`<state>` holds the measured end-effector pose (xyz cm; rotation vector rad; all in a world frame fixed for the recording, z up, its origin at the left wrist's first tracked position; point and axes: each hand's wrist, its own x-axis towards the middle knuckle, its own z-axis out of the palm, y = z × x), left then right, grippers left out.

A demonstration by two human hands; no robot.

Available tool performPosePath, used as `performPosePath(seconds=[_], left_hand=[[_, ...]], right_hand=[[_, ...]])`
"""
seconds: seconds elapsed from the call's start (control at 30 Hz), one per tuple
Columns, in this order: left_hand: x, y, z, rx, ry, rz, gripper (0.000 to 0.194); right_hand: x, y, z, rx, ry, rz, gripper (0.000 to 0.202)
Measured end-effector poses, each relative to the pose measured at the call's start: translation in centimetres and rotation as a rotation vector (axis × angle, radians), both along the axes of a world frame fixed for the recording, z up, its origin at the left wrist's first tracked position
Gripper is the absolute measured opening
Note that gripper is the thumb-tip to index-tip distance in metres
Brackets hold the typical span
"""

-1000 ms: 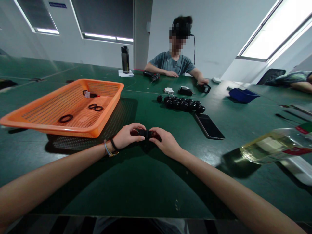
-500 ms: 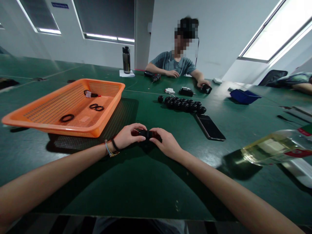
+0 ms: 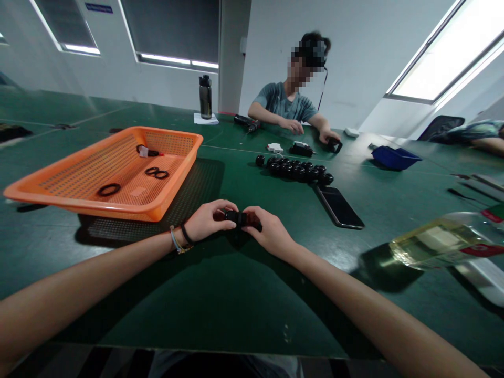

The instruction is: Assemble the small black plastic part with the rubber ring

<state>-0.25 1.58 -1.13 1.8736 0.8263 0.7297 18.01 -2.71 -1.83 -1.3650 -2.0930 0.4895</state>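
Note:
Between my two hands is a small black rounded part, held just above the green table. My left hand pinches its left end between thumb and fingers, with a black band and a light bracelet on that wrist. On the other side, my right hand grips the right end, its fingertips curled round it. My fingers cover much of the part, so its exact kind does not show. Beyond my hands, a cluster of glossy black balls lies in rows beside a phone.
An orange basket with several black rings stands at left. A bottle of yellowish liquid is at right. A blue tray, a power drill and a dark water bottle are farther off. A person sits opposite.
My hands stay nearly in place around the black part. Across the table, the co-worker has shifted to the right and raised one hand off the table.

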Motion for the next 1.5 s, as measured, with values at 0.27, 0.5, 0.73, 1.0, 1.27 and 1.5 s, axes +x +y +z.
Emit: performPosePath(seconds=[0.27, 0.5, 0.73, 1.0, 1.27, 1.5], left_hand=[[-0.04, 0.04, -0.04, 0.009, 0.009, -0.001, 0.029], [-0.04, 0.09, -0.09, 0.025, 0.019, 0.005, 0.029], [-0.07, 0.06, -0.09, 0.02, 0.016, 0.006, 0.028], [-0.03, 0.05, -0.1, 0.024, 0.016, 0.013, 0.028], [-0.02, 0.07, -0.12, 0.008, 0.005, 0.007, 0.028], [0.07, 0.03, -0.04, -0.01, -0.009, 0.004, 0.03]], right_hand=[[0.03, 0.06, 0.06, -0.026, -0.02, 0.0, 0.024], [-0.04, 0.06, 0.12, -0.033, -0.038, 0.0, 0.024], [-0.03, 0.1, 0.12, -0.033, -0.052, -0.003, 0.023], [0.04, 0.15, 0.02, -0.022, -0.08, -0.001, 0.022], [0.03, 0.19, -0.08, -0.003, -0.1, -0.003, 0.021], [0.06, 0.23, -0.13, -0.007, -0.111, -0.007, 0.022]])
